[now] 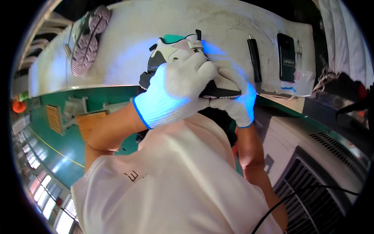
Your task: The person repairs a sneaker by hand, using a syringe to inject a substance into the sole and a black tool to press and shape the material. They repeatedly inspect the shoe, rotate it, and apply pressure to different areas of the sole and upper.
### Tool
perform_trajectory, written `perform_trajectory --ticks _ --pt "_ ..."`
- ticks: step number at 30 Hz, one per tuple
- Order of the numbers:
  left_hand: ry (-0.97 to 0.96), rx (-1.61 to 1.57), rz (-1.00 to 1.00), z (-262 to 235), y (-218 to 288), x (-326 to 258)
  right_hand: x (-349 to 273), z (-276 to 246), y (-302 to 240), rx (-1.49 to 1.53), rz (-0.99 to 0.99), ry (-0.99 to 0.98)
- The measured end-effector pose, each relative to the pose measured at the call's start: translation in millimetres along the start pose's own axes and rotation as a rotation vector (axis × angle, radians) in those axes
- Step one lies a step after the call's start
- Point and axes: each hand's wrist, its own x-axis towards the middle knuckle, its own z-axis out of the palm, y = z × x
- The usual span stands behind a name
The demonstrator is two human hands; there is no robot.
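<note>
A white and black shoe [168,54] with a teal lining is in my hands at the table's near edge. My left hand [177,85], in a white knit glove with a blue cuff, lies over the shoe with its fingers curled against it. My right hand [238,97], gloved the same way, is closed round the shoe's end at the right, where a black edge shows. The gloves hide the shoe's middle, and some fingertips are out of sight. Blue light falls on both gloves.
On the white table [136,31], another shoe [86,50] lies at the left, its mauve sole showing. To the right are a slim black-handled tool [254,58], a black phone-like device [286,56] and a clear plastic bag [306,80]. A large grey vented machine [300,144] stands close on the right.
</note>
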Motion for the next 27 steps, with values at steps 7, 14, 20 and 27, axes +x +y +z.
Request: perform_trajectory --ticks 7,14,20,27 --pt "-0.095 0.315 0.000 -29.4 -20.5 -24.0 1.9 -1.8 4.2 0.294 0.183 -0.069" --pt "-0.026 0.104 0.099 -11.6 -29.2 -3.3 14.1 -10.9 -15.0 0.151 0.129 -0.159" --pt "-0.059 0.102 0.049 -9.1 -30.0 -3.9 17.3 -0.6 -10.5 -0.024 -0.121 -0.015" --pt "-0.039 -0.060 -0.120 -17.0 -21.2 4.5 22.6 -1.3 -27.8 -0.047 -0.005 -0.076"
